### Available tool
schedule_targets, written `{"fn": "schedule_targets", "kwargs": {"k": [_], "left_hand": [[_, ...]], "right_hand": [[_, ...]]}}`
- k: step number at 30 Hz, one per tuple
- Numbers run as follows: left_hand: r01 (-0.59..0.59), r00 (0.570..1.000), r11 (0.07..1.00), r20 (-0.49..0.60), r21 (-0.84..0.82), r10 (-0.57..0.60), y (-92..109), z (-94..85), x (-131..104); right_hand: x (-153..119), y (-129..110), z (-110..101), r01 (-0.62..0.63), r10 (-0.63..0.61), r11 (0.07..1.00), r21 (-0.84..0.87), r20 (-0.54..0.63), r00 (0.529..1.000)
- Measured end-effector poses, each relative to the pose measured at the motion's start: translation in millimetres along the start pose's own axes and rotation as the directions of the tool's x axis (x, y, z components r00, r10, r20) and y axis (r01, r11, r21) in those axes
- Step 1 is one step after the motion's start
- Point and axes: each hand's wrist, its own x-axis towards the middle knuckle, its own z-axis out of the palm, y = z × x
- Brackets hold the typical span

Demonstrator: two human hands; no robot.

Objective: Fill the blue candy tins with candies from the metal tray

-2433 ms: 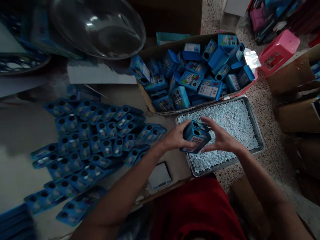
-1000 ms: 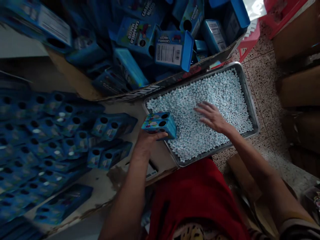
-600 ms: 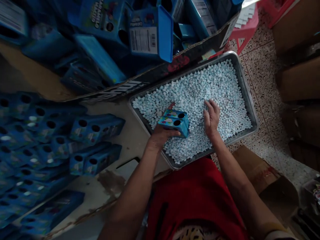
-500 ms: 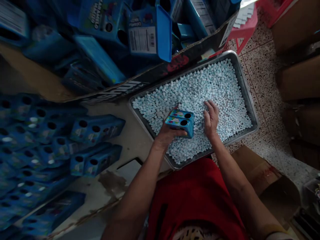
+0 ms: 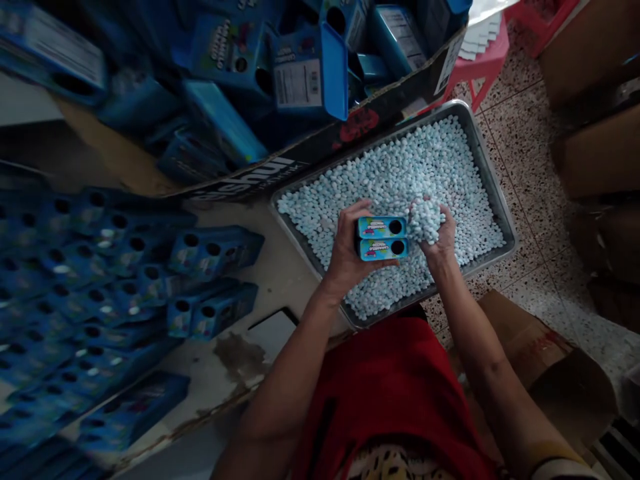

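Two blue candy boxes, pressed side by side, are gripped in my left hand. Each has a round dark hole in its top face, turned up toward me. My right hand is cupped around a heaped handful of candies, small and pale blue-white, just right of the boxes' holes. Both hands are over a metal tray filled with a layer of the same candies. My right fingers are partly covered by the heap.
A large carton packed with blue boxes stands beyond the tray. Rows of upright blue boxes with holes stand at the left. A phone-like flat object lies on the table. Pink stools and brown cartons are at the right.
My right hand has come up from the candies, turned palm up and now holds a handful. My left hand has moved right and turned the box tops upward.
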Motion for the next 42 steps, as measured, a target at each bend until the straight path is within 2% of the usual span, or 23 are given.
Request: {"fn": "schedule_targets", "kwargs": {"k": [3, 6, 9, 11, 13, 17, 20, 25, 29, 31, 33, 34, 35, 36, 37, 39, 40, 41, 42], "left_hand": [[0.008, 0.994, 1.0, -0.107, 0.02, -0.006, -20, -9.9, -5], [0.031, 0.983, 0.995, -0.183, 0.096, -0.013, -35, -7.5, -8], [0.038, 0.984, 0.981, -0.179, 0.189, -0.004, -36, -5.4, -10], [0.054, 0.986, 0.974, -0.167, 0.219, -0.017, -32, -7.0, -12], [0.082, 0.986, 0.971, -0.159, 0.223, -0.047, -26, -9.9, -13], [0.121, 0.988, 0.967, -0.117, 0.225, -0.096, -17, -15.0, -14], [0.093, 0.993, 0.975, -0.095, 0.204, -0.074, -17, -16.7, -11], [-0.011, 0.991, 0.991, -0.128, 0.136, 0.028, -25, -16.9, -6], [0.002, 0.99, 0.999, -0.142, 0.036, 0.003, -32, -18.9, -5], [0.034, 0.987, 0.999, -0.156, 0.003, -0.034, -35, -23.3, -5], [0.057, 0.987, 0.998, -0.152, -0.036, -0.061, -38, -30.3, -3], [0.06, 0.987, 0.997, -0.146, -0.057, -0.068, -40, -34.4, -2], [0.059, 0.987, 0.995, -0.144, -0.077, -0.069, -41, -38.4, -1], [0.054, 0.987, 0.994, -0.146, -0.094, -0.067, -42, -42.2, 1], [0.045, 0.986, 0.993, -0.152, -0.107, -0.061, -42, -45.5, 2], [0.027, 0.983, 0.99, -0.175, -0.136, -0.051, -42, -50.5, 3], [0.016, 0.982, 0.988, -0.185, -0.156, -0.045, -41, -52.2, 3], [0.004, 0.98, 0.985, -0.193, -0.174, -0.038, -41, -53.6, 2], [-0.008, 0.979, 0.983, -0.203, -0.185, -0.03, -42, -54.8, 1]], "right_hand": [[-21, -9, 17, 0.095, -0.095, 0.995, -0.005, 0.099, 0.991], [-48, -12, 38, 0.247, -0.221, 0.961, -0.125, 0.191, 0.956], [-62, -13, 56, 0.436, -0.366, 0.868, -0.238, 0.287, 0.885], [-62, -14, 64, 0.513, -0.411, 0.805, -0.298, 0.343, 0.845], [-58, -19, 72, 0.518, -0.404, 0.786, -0.337, 0.354, 0.843], [-55, -29, 85, 0.47, -0.36, 0.821, -0.325, 0.344, 0.867], [-58, -31, 91, 0.498, -0.397, 0.827, -0.259, 0.358, 0.845], [-71, -26, 89, 0.553, -0.413, 0.789, -0.268, 0.436, 0.8], [-89, -25, 71, 0.591, -0.415, 0.761, -0.267, 0.5, 0.76], [-99, -18, 51, 0.629, -0.439, 0.676, -0.384, 0.475, 0.762], [-110, -3, 29, 0.675, -0.407, 0.499, -0.544, 0.54, 0.737], [-115, 8, 19, 0.71, -0.333, 0.391, -0.586, 0.629, 0.702], [-119, 20, 11, 0.765, -0.214, 0.283, -0.579, 0.739, 0.639], [-123, 32, 5, 0.834, -0.068, 0.188, -0.519, 0.84, 0.538], [-125, 45, 3, 0.9, 0.079, 0.11, -0.421, 0.907, 0.414], [-125, 66, 5, 0.989, 0.301, 0.002, -0.15, 0.943, 0.143], [-122, 74, 8, 1.0, 0.366, -0.026, -0.016, 0.93, 0.024], [-118, 80, 12, 0.995, 0.403, -0.04, 0.093, 0.913, -0.069], [-113, 84, 16, 0.985, 0.424, -0.044, 0.165, 0.896, -0.131]]}}
